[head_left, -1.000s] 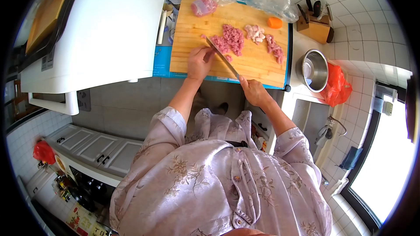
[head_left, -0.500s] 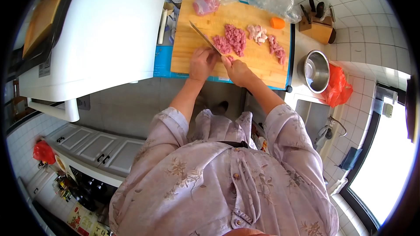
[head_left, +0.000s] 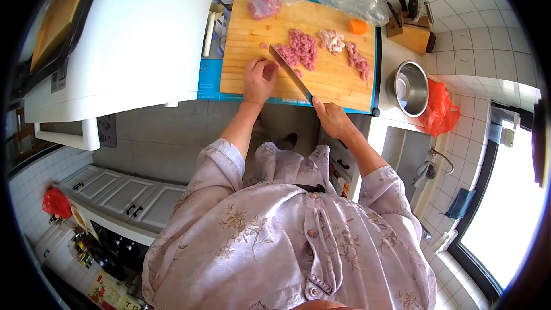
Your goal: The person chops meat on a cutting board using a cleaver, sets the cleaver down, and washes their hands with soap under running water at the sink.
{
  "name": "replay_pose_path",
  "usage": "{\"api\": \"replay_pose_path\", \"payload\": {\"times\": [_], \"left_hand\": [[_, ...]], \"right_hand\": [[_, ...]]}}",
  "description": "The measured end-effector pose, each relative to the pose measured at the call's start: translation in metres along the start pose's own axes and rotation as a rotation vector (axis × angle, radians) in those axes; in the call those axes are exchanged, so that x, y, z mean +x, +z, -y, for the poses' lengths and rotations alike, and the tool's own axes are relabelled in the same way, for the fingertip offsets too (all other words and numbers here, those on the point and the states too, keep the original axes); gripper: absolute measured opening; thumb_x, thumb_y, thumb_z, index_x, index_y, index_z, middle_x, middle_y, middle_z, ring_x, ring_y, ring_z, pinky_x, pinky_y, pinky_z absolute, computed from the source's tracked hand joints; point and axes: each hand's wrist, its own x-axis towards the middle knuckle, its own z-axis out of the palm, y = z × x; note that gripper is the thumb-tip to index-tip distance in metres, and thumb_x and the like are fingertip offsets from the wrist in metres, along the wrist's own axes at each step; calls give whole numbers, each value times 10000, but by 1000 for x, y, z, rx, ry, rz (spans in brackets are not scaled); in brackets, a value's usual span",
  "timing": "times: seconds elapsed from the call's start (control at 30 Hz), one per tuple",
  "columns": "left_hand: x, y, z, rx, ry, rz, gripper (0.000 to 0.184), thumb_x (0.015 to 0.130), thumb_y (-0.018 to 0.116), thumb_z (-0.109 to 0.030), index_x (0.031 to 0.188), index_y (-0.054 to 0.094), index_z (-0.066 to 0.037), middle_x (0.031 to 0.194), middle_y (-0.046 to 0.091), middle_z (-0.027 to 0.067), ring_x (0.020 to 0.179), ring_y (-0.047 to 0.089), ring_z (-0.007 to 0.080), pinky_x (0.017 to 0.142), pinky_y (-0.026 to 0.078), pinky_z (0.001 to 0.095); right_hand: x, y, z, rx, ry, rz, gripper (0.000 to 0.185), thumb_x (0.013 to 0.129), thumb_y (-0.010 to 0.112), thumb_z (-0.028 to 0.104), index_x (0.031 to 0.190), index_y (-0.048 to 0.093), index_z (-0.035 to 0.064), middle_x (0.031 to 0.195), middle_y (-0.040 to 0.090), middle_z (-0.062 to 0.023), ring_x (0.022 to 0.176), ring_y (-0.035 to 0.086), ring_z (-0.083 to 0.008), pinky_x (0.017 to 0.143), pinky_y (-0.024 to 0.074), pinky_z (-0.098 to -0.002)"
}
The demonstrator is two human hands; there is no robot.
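My right hand (head_left: 330, 116) is closed round the handle of a knife (head_left: 290, 73), whose blade slants up and left over the wooden board (head_left: 241, 34). My left hand (head_left: 260, 82) is on the board just left of the blade, fingers curled round a piece of meat (head_left: 268, 72) that is partly hidden. Chopped meat (head_left: 303, 49) lies to the right of the blade tip. Farther right are pale pieces (head_left: 332, 41) and a strip of cut meat (head_left: 358, 61). A larger piece of meat (head_left: 264, 6) rests at the upper left, and a carrot piece (head_left: 358, 26) at the upper right.
Clear plastic bags (head_left: 359, 1) lie behind the board. On the right are a knife block (head_left: 410, 33), a metal bowl (head_left: 411, 88), a red bag (head_left: 440, 109) and a sink (head_left: 402, 149). A white appliance (head_left: 120, 40) stands on the left.
Since half a second ago, my right hand has moved down and right with the knife, and the blade tip has shifted down and right. My left hand has turned slightly, showing the meat in its fingers.
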Motion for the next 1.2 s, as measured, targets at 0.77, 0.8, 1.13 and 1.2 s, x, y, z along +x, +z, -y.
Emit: {"api": "replay_pose_path", "payload": {"times": [0.77, 0.8, 1.13, 1.2], "left_hand": [[-2, -1, 9, 76, 104, 127, 158, 607, 667, -2, 744, 610, -56, 780, 591, 91, 737, 557, 279, 659, 471, 366], [-3, -1, 11, 80, 110, 128, 158, 607, 667, -2, 744, 610, -56, 780, 591, 91, 737, 557, 279, 659, 471, 366], [-3, -3, 7, -58, -59, 96, 195, 666, 712, -33, 844, 634, -15, 852, 613, 117, 781, 601, 263, 668, 502, 316], [-1, -7, 5, -109, -107, 85, 212, 672, 717, -41, 864, 634, -10, 868, 613, 119, 779, 609, 254, 668, 508, 307]], "right_hand": [[61, 2, 48, -376, -325, 181, 400, 921, 336, 241, 1195, 414, -39, 850, 572, -295, 802, 567, -449, 737, 460, -467], [69, 7, 49, -491, -384, 163, 403, 911, 337, 207, 1254, 342, -5, 857, 571, -286, 800, 573, -437, 721, 468, -459], [13, -9, 5, -37, 94, 55, 757, 900, 244, 567, 814, 605, -93, 878, 565, -346, 924, 533, -466, 830, 410, -461], [9, -8, 9, -21, 86, 62, 740, 903, 251, 554, 833, 602, -93, 866, 563, -346, 924, 530, -468, 830, 412, -457]]}}
